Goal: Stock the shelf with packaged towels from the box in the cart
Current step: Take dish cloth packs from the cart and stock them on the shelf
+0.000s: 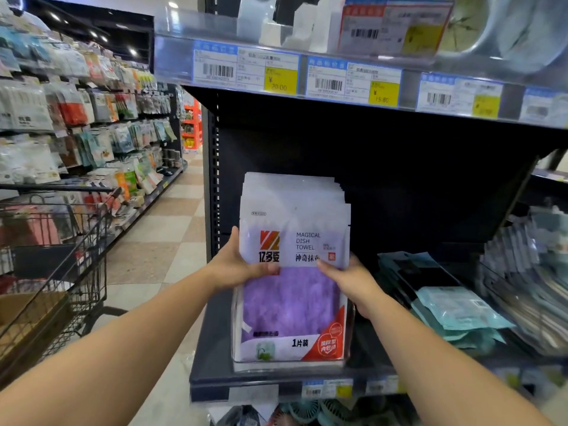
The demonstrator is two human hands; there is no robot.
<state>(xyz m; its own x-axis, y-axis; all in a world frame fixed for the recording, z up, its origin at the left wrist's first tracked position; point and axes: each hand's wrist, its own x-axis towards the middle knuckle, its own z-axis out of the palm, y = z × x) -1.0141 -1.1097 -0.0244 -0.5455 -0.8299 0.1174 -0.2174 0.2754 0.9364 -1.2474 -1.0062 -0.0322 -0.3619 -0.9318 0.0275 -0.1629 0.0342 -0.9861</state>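
I grip the stack of dish towel packs (294,238) with left hand (236,265) and right hand (353,281), standing in the clear shelf tray (292,365). Risk: slick packs fan, sliding forward off the shelf (215,358).

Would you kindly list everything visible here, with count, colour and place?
dish towel packs: a stack, white and purple, upright in a clear holder on the shelf
shelf: one, dark, centre
teal packs: several, lying flat right of the stack
price labels: several, blue, white and yellow, on the upper shelf edge
shopping cart: one, dark wire, left
cardboard box: one, brown, in the cart
hanging goods: many, mixed colours, left aisle
left hand: grips the stack's left edge
right hand: grips its right edge
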